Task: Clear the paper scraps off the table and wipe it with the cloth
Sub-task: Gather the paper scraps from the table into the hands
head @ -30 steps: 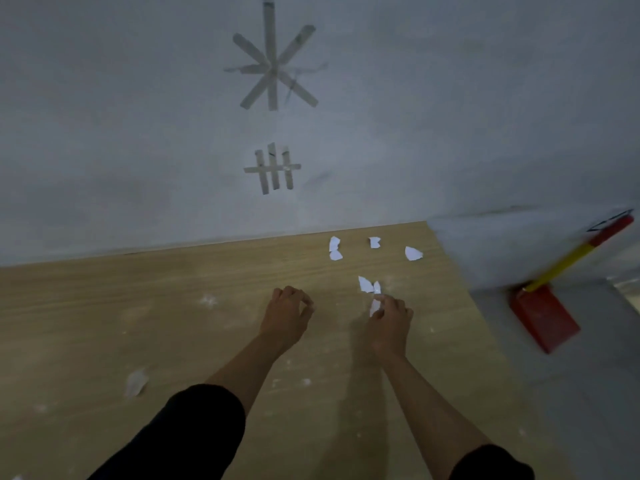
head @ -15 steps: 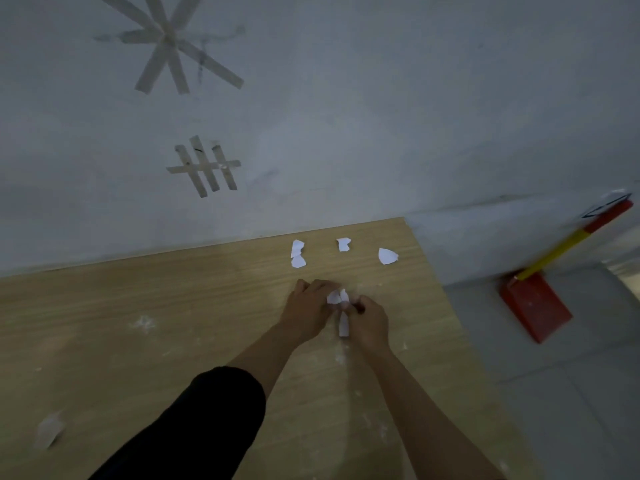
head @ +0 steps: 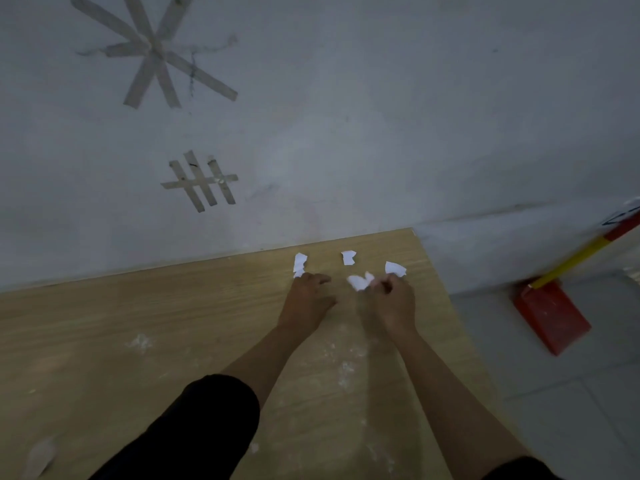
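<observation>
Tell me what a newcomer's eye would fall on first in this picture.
Two bare hands work at the far right corner of the table: the right hand pinches a bunch of white paper, and the left hand is at the leftmost of three loose scraps lying near the wall. Above, a tape star is stuck on the grey wall, and a red dustpan sits on the floor to the right.

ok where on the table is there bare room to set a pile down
The widest bare wood is the left stretch of the table, between the wall and the dust smear. Crowded: the far right corner, with three loose scraps ahead of the left hand and right hand.
</observation>
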Available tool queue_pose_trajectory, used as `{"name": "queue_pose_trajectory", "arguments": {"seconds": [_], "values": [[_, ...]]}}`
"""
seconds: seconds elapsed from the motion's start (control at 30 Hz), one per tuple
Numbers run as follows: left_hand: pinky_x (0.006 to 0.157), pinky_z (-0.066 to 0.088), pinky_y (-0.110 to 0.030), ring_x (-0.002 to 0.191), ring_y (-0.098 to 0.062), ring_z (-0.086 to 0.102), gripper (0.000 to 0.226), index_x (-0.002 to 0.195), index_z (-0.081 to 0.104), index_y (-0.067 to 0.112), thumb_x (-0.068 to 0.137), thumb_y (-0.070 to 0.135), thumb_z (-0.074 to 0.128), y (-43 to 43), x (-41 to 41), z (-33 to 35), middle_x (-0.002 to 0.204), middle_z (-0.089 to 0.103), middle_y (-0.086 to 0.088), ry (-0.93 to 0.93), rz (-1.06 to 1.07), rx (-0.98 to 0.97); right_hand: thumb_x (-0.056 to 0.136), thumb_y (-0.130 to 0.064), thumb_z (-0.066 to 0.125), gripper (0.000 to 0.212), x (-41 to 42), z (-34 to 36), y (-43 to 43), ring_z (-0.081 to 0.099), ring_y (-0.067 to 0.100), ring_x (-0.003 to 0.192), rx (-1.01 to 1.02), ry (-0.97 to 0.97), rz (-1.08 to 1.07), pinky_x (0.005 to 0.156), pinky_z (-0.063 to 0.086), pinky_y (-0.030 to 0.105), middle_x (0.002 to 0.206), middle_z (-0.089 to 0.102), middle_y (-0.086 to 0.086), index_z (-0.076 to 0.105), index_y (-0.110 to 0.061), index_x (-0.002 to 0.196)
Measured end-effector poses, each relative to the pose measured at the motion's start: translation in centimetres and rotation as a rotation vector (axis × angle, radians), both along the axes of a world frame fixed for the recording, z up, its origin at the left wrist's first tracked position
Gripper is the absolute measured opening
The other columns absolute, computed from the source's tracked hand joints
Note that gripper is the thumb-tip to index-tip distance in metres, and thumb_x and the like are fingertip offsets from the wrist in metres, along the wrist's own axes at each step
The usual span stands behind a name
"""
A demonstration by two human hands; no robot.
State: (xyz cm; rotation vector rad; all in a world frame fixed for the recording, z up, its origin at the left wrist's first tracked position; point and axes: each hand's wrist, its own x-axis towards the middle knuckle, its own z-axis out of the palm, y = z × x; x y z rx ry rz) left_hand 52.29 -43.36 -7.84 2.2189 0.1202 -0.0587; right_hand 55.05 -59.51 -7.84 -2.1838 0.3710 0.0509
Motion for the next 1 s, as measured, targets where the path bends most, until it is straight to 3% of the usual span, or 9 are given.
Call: {"name": "queue_pose_trajectory", "arguments": {"seconds": [0.1, 0.17, 0.27, 0.37, 0.47, 0.6, 0.77, 0.9, 1.0], "values": [[0.101, 0.038, -0.039, 0.117, -0.028, 0.041, 0.041, 0.122, 0.052, 0.006, 0.081, 0.004, 0.059, 1.7, 0.9, -0.3, 0.129, 0.046, -0.014, -0.044, 0.084, 0.093, 0.084, -0.016, 0.053, 0.016, 2.2, 0.1, -1.5, 0.046, 0.036, 0.109, -0.265, -0.003, -0.048, 0.087, 0.04, 0.04, 0.115, 0.058, 0.016, 0.067, -0.007, 0.087], [0.105, 0.034, -0.042, 0.124, -0.03, 0.033, 0.048, 0.127, 0.048, 0.009, 0.081, -0.001, 0.054, 2.7, 1.7, -0.7, 0.139, 0.039, -0.013, -0.038, 0.058, 0.204, 0.085, -0.014, 0.054, 0.015, 3.1, -0.2, -2.6, 0.04, 0.037, 0.119, -0.314, 0.013, -0.003, 0.093, 0.037, 0.043, 0.128, 0.05, 0.017, 0.065, -0.003, 0.086], [0.108, 0.029, -0.042, 0.132, -0.031, 0.028, 0.051, 0.132, 0.045, 0.018, 0.084, 0.003, 0.053, 3.8, 2.4, -1.4, 0.149, 0.03, -0.008, 0.009, -0.066, 0.316, 0.083, -0.01, 0.055, 0.01, 3.5, -0.7, -3.6, 0.046, 0.036, 0.107, -0.384, -0.05, 0.114, 0.087, 0.038, 0.04, 0.111, 0.056, 0.012, 0.056, -0.01, 0.074], [0.106, 0.031, -0.037, 0.13, -0.026, 0.037, 0.044, 0.126, 0.053, 0.018, 0.083, 0.012, 0.059, 4.3, 2.9, -2.5, 0.143, 0.044, -0.002, -0.001, -0.098, 0.34, 0.084, -0.007, 0.055, 0.007, 3.7, -1.5, -3.7, 0.048, 0.034, 0.098, -0.372, -0.103, 0.149, 0.082, 0.04, 0.039, 0.099, 0.059, 0.012, 0.061, -0.005, 0.081], [0.1, 0.032, -0.03, 0.119, -0.027, 0.046, 0.027, 0.11, 0.064, 0.008, 0.084, 0.008, 0.057, 4.4, 3.5, -2.8, 0.131, 0.056, -0.005, -0.024, -0.073, 0.3, 0.078, -0.01, 0.065, 0.011, 3.6, -2.0, -3.1, 0.056, 0.029, 0.086, -0.276, -0.17, 0.146, 0.072, 0.047, 0.035, 0.085, 0.064, 0.005, 0.057, -0.018, 0.077], [0.091, 0.036, -0.025, 0.106, -0.028, 0.051, 0.023, 0.102, 0.068, 0.003, 0.084, -0.001, 0.054, 4.1, 4.1, -1.9, 0.112, 0.063, -0.013, -0.062, -0.057, 0.236, 0.08, -0.007, 0.059, 0.015, 3.4, -0.6, -0.6, 0.058, 0.015, 0.086, 0.014, -0.169, 0.125, 0.07, 0.042, 0.02, 0.092, 0.063, 0.001, 0.058, -0.022, 0.08], [0.088, 0.033, -0.019, 0.104, -0.027, 0.052, 0.021, 0.091, 0.068, 0.003, 0.081, -0.005, 0.053, 4.0, 4.1, -1.7, 0.11, 0.063, -0.012, -0.051, -0.041, 0.209, 0.08, -0.014, 0.065, 0.015, 4.1, 0.1, 1.8, 0.057, 0.009, 0.08, 0.147, -0.132, 0.268, 0.069, 0.042, 0.021, 0.09, 0.062, -0.001, 0.058, -0.025, 0.088], [0.09, 0.035, -0.022, 0.105, -0.028, 0.052, 0.023, 0.093, 0.068, 0.002, 0.08, -0.007, 0.051, 4.0, 4.0, -1.5, 0.113, 0.063, -0.013, -0.029, -0.012, 0.179, 0.084, -0.01, 0.06, 0.042, 4.4, 0.0, 2.8, 0.048, 0.014, 0.096, 0.04, -0.096, 0.406, 0.084, 0.037, 0.024, 0.102, 0.053, 0.002, 0.049, -0.021, 0.123], [0.089, 0.034, -0.021, 0.105, -0.026, 0.05, 0.022, 0.093, 0.067, 0.003, 0.081, -0.005, 0.051, 4.1, 3.9, -1.4, 0.114, 0.062, -0.011, -0.016, -0.013, 0.174, 0.084, -0.019, 0.06, 0.043, 4.6, -0.7, 3.1, 0.035, 0.027, 0.116, -0.295, -0.159, 0.379, 0.097, 0.036, 0.037, 0.122, 0.041, 0.012, 0.05, -0.016, 0.126]]}}
